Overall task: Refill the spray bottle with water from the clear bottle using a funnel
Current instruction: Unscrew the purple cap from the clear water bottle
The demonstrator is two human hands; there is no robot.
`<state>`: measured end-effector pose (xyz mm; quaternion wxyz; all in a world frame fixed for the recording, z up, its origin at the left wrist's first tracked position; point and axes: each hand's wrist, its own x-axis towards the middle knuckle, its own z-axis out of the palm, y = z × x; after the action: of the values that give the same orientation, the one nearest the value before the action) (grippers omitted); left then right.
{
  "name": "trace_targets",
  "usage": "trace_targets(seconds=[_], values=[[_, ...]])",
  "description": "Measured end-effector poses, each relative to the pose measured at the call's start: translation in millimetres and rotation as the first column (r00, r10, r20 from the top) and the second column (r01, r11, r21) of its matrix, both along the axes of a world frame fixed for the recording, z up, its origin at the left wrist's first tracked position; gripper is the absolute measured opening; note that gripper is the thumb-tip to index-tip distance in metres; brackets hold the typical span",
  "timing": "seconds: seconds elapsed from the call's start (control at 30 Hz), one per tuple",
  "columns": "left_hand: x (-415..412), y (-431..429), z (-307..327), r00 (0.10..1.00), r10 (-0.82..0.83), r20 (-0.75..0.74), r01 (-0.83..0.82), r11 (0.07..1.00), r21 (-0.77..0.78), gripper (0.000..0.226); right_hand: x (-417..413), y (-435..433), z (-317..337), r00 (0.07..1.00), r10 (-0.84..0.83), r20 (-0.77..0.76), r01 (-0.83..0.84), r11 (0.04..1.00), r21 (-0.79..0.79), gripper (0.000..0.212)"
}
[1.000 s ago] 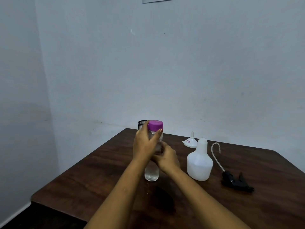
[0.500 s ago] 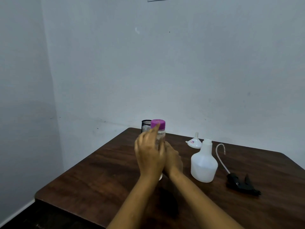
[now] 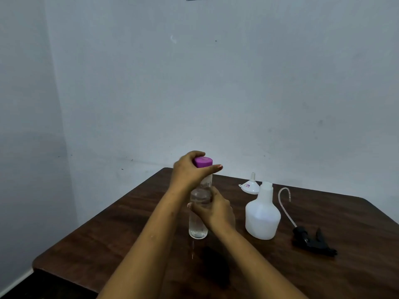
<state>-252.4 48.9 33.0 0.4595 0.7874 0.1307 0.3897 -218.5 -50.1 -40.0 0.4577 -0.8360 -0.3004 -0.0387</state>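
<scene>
A clear bottle [image 3: 198, 226] holding water stands upright on the brown table [image 3: 121, 231]. My left hand [image 3: 188, 171] curls round its purple cap [image 3: 203, 161]. My right hand [image 3: 213, 209] grips the bottle's middle from the right. To the right stands the white spray bottle [image 3: 262, 214], its neck uncovered. A small white funnel [image 3: 250, 184] lies mouth down behind it. The black spray head [image 3: 313, 241] with its curved tube [image 3: 285, 203] lies on the table further right.
Grey-blue walls close off the table's far side and the left. A dark stain [image 3: 216, 268] marks the wood in front of the clear bottle. The table's left corner [image 3: 37, 263] is near the lower left.
My left hand has risen from the bottle's side and now wraps the purple cap. My right hand keeps its hold on the bottle's body.
</scene>
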Motion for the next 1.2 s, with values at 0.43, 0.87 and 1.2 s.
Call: trace_targets(seconds=[0.43, 0.87, 1.2], values=[[-8, 14, 5, 1.000, 0.014, -0.010, -0.013, 0.999, 0.038, 0.058, 1, 0, 0, 1.000, 0.029, 0.003, -0.029, 0.999, -0.024, 0.069], [4, -9, -1, 0.864, 0.488, 0.127, -0.503, 0.818, 0.279, 0.076, -1, 3, 0, 0.999, 0.036, 0.008, -0.036, 0.999, -0.027, 0.055], [8, -10, 18, 0.834, 0.523, 0.178, -0.543, 0.716, 0.439, 0.083, 0, 3, -2, 0.999, 0.031, -0.017, -0.031, 0.999, -0.029, 0.063]])
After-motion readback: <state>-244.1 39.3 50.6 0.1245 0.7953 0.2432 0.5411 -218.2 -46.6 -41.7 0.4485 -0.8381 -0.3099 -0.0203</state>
